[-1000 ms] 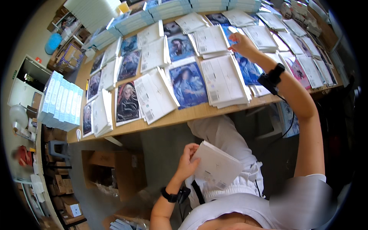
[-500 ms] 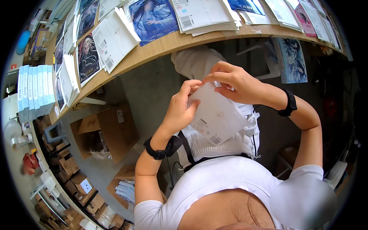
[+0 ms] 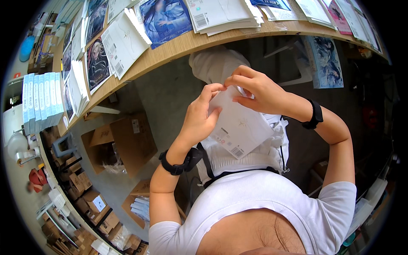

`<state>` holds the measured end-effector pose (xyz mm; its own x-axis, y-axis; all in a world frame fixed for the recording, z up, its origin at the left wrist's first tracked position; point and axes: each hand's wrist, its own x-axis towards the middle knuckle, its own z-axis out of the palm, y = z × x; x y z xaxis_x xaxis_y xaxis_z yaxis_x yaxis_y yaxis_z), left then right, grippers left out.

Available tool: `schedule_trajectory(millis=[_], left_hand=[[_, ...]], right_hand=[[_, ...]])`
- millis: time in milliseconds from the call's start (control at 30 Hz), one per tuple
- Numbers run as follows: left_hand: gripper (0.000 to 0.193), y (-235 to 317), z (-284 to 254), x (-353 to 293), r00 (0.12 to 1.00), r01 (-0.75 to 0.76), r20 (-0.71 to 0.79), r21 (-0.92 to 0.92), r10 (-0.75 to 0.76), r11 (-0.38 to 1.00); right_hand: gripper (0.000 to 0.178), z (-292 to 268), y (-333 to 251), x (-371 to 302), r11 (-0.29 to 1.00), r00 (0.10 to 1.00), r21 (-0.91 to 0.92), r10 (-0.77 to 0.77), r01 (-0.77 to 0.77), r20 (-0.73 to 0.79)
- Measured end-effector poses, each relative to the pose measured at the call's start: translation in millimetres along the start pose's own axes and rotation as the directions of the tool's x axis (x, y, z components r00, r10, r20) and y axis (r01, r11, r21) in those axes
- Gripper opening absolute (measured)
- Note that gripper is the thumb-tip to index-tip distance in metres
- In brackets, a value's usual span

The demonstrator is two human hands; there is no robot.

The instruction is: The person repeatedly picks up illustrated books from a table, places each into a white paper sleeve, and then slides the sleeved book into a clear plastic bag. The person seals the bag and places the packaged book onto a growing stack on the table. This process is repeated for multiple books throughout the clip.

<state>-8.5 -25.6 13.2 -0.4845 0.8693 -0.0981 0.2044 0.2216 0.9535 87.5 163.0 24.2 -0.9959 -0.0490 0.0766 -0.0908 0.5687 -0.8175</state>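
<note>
My left hand grips the left edge of a flat white packet, thumb on its face and fingers at its upper corner. The packet has a barcode near its lower corner and a small pale-gold motif in the middle. It tilts over my lap, above white trousers. At the packet's top edge my right hand pinches it, thumb and forefinger bent close to the left fingertips. Both hands nearly meet there. The fingers partly hide that top edge, so I cannot tell whether it is open.
A curved-looking wooden table lies ahead, bearing stacks of similar white packets and a blue illustrated sheet. Below left stands an open cardboard box. Light-blue boxes are lined up at far left. An illustrated box sits under the table.
Both hands have shifted very slightly, still holding the packet at its top. The right thumb has moved a little to the left. The view has tilted slightly.
</note>
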Motion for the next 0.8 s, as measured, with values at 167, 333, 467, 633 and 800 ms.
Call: schedule_trajectory(millis=[167, 333, 467, 633, 800], left_hand=[[0.043, 0.5, 0.0, -1.2, 0.998, 0.061, 0.003, -0.044, -0.061, 0.997], [0.043, -5.0, 1.7, 0.3, 1.000, -0.003, -0.018, 0.098, 0.004, 0.995], [0.043, 0.9, -0.6, 7.2, 0.998, 0.055, 0.018, 0.098, -0.057, 0.994], [0.039, 4.6, -9.6, 8.0, 0.986, 0.147, 0.078, -0.006, -0.146, 0.989], [0.034, -6.5, -11.4, 7.1, 0.987, 0.135, 0.088, 0.000, -0.135, 0.991]], right_hand=[[0.029, 2.3, -0.5, -0.3, 0.999, 1.000, -0.034, 0.009, -0.008, 0.003], [0.030, 0.3, -0.5, 1.5, 0.998, 1.000, -0.067, -0.012, 0.011, -0.007], [0.024, -0.1, 10.3, 4.4, 0.992, 0.992, -0.093, -0.090, 0.082, -0.089], [0.018, -8.2, 5.2, 12.2, 0.989, 0.995, 0.114, 0.094, -0.089, -0.037], [0.016, -6.1, 14.0, -1.2, 0.994, 0.997, 0.083, 0.070, -0.072, 0.021]])
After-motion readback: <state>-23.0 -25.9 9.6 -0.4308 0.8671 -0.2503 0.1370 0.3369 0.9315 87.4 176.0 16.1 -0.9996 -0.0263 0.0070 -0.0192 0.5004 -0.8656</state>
